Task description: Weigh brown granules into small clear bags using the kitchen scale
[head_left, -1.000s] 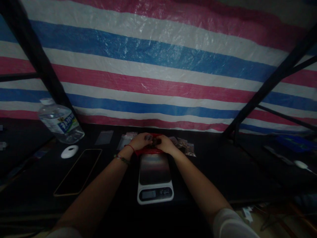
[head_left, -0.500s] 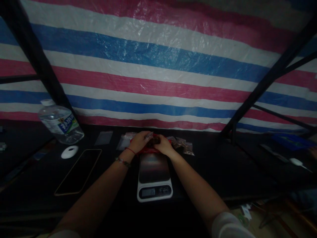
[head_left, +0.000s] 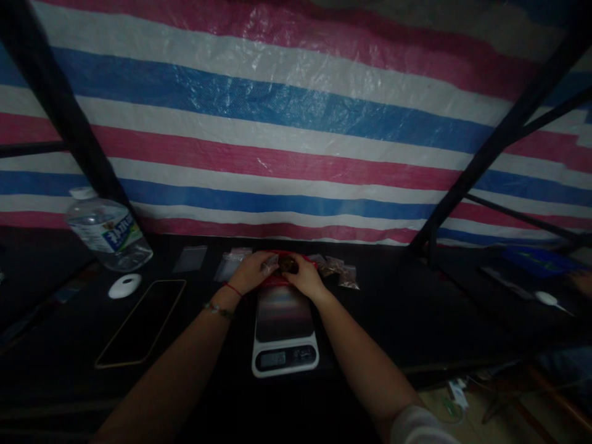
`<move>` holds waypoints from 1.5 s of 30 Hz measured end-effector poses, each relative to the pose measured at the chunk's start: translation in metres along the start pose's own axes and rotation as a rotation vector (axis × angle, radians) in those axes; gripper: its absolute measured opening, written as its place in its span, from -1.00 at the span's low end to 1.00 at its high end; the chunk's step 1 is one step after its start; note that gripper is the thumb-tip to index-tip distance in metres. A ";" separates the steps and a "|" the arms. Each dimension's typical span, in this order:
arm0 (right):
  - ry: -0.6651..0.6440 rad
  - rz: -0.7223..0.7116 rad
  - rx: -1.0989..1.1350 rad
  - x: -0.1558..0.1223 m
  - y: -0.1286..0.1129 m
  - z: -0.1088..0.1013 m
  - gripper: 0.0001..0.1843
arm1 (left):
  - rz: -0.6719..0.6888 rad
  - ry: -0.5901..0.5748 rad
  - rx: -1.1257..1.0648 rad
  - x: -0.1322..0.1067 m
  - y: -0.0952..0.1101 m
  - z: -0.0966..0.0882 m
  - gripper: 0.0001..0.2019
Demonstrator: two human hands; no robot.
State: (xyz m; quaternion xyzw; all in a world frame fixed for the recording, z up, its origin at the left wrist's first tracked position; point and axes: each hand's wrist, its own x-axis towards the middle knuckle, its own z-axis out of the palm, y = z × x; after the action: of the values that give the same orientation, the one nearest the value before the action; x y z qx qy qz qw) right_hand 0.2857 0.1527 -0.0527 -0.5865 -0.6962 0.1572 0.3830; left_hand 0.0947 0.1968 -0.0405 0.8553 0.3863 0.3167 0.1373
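My left hand (head_left: 250,271) and my right hand (head_left: 303,279) meet over a red container (head_left: 283,280) at the far end of a small kitchen scale (head_left: 284,330) on the dark table. The left hand's fingers pinch a small clear bag (head_left: 269,265). The right hand's fingers curl down beside a dark brown clump (head_left: 289,264) inside the red container; what they hold is hidden. The scale's platform is bare and its display faces me.
Several small clear bags (head_left: 231,264) lie left of my hands, and filled ones (head_left: 340,270) lie to the right. A water bottle (head_left: 104,229), a white puck (head_left: 124,285) and a phone (head_left: 141,320) sit at left. A striped tarp (head_left: 296,135) hangs behind.
My hands have stayed over the red container, with the fingers shifting slightly; the small clear bag now shows in the left hand's fingers. The view has drifted a little.
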 end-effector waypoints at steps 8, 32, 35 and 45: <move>0.039 -0.036 0.004 0.000 -0.002 0.003 -0.45 | 0.071 -0.046 0.006 0.000 0.003 0.007 -0.71; 0.191 -0.170 0.043 -0.001 -0.008 0.006 -0.64 | -0.015 0.122 -0.155 0.000 0.004 0.022 -0.64; 0.197 -0.155 0.048 -0.001 -0.006 0.007 -0.64 | -0.071 0.153 -0.212 -0.001 0.004 0.022 -0.62; 0.139 -0.094 0.163 -0.002 -0.006 0.003 -0.60 | -0.146 0.094 -0.407 0.005 0.005 0.015 -0.62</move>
State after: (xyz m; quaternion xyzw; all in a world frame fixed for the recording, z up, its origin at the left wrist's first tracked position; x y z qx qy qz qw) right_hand 0.2795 0.1503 -0.0518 -0.5296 -0.6796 0.1541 0.4836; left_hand 0.1094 0.1975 -0.0477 0.7642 0.3812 0.4167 0.3114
